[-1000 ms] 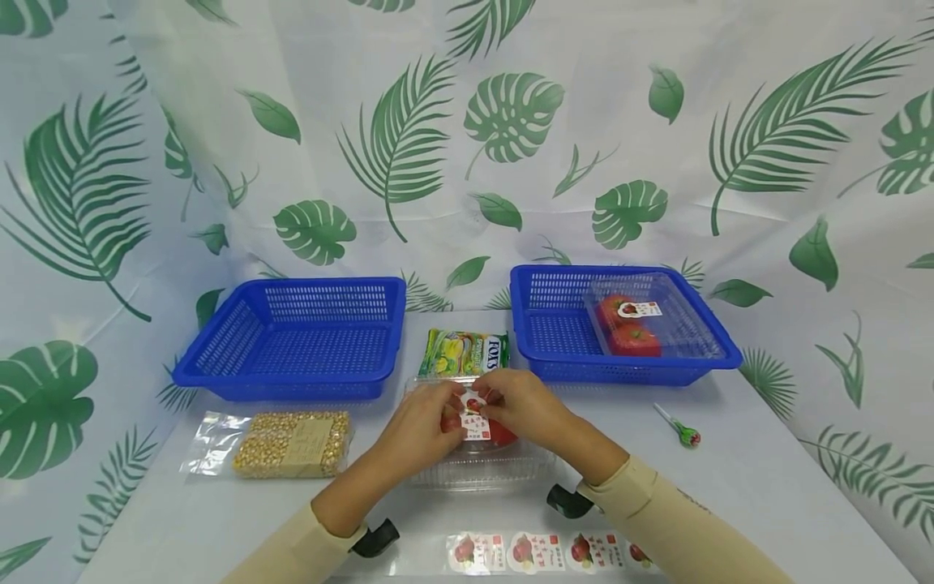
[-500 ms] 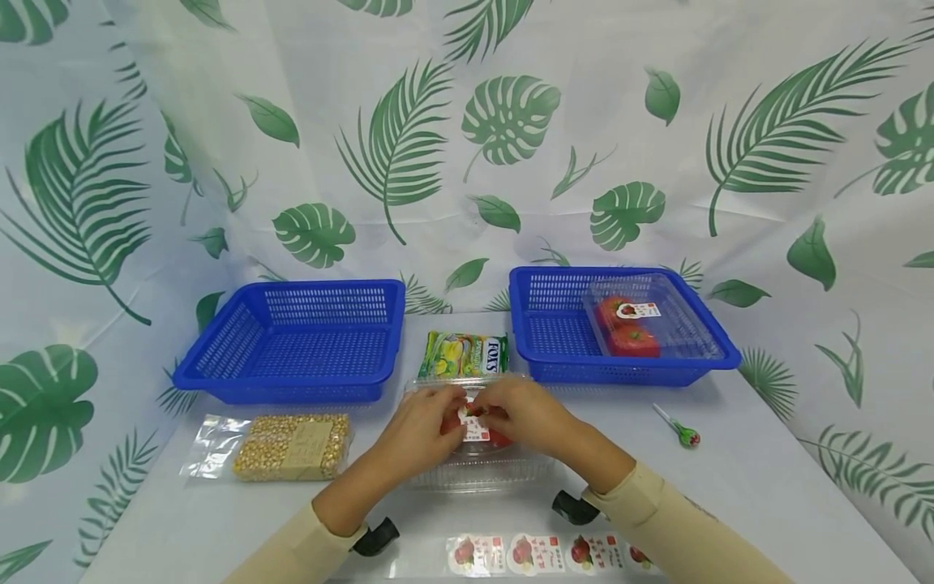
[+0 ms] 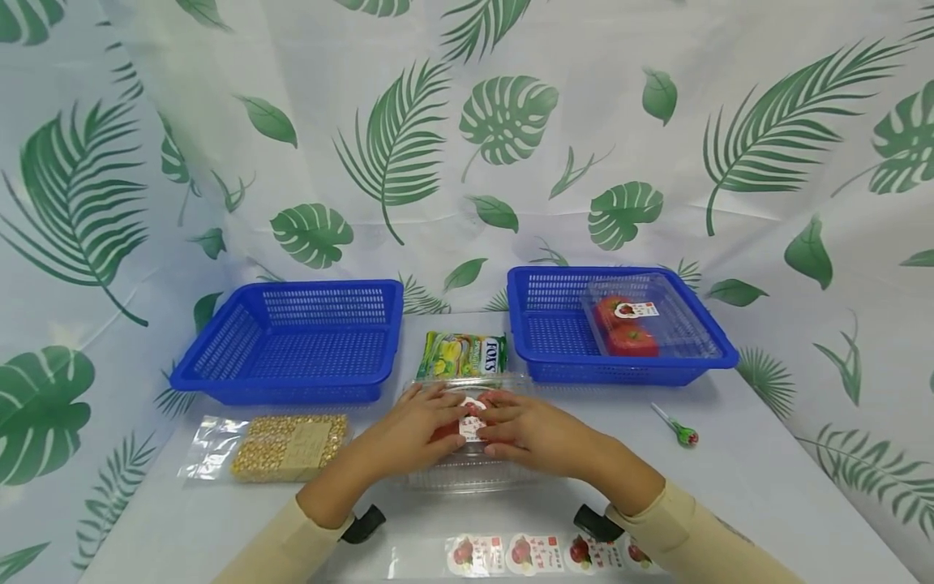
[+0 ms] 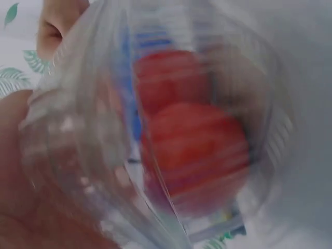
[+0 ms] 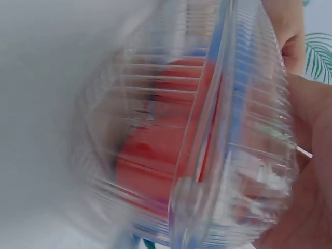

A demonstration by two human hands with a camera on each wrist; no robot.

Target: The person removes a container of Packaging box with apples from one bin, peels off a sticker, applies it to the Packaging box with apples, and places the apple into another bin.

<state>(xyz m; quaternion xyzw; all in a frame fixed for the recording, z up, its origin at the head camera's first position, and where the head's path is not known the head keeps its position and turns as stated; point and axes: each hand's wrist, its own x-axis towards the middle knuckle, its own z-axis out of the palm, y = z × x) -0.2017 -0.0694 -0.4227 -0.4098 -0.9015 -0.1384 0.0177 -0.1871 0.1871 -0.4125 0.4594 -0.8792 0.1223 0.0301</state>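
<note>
A clear plastic clamshell box [image 3: 474, 474] stands closed in the middle of the table, with red tomato-like fruit [image 4: 194, 155] inside, also visible through the ribbed wall in the right wrist view. On its lid lies a white sticker [image 3: 472, 423] printed with a red fruit. My left hand [image 3: 412, 430] rests flat on the lid's left side, fingers stretched over it and thumb at the sticker's edge. From the right, my right hand [image 3: 543, 434] lies on the lid likewise, its fingertips touching the sticker's right edge.
Behind are two blue baskets, the left one [image 3: 292, 393] and the right one [image 3: 606, 373], which holds a labelled box of red fruit [image 3: 633, 341]. A green candy bag [image 3: 463, 354], a corn kernel packet [image 3: 292, 448], a lollipop [image 3: 684, 434] and a sticker strip [image 3: 533, 554] lie around.
Both hands have stopped pinching at the sticker and spread their fingers flat over the lid. My right wrist has shifted to the right. The sticker now lies on the lid.
</note>
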